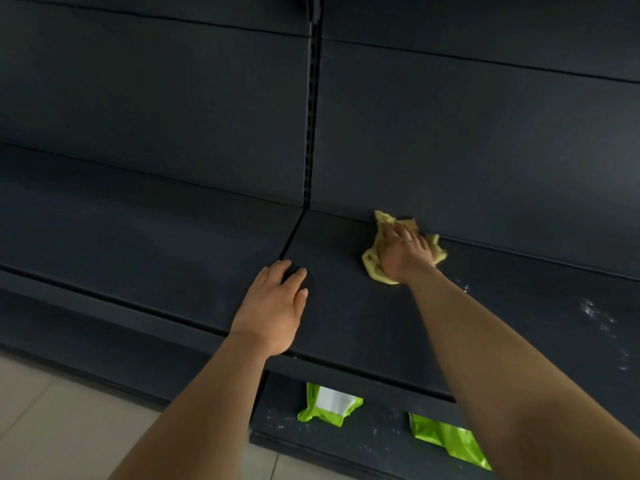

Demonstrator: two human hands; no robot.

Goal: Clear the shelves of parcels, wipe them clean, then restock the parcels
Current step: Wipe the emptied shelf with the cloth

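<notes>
Dark shelf (346, 306), dusty at right (white specks (601, 318)): left hand (273, 306) flat, bracing; right hand (403, 254) presses cloth (371, 261) flat-fingered. Best sweep toward specks, overlapping strokes.

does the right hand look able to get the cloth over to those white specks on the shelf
Probably yes: the right hand presses the cloth on the same shelf, and the white specks lie further right with nothing between.

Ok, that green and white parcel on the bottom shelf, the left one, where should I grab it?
Probably pinch the left parcel by its near green edge, reaching in low from the front: that edge faces you, and the upper shelf hides its far end and blocks any approach from above.
</notes>
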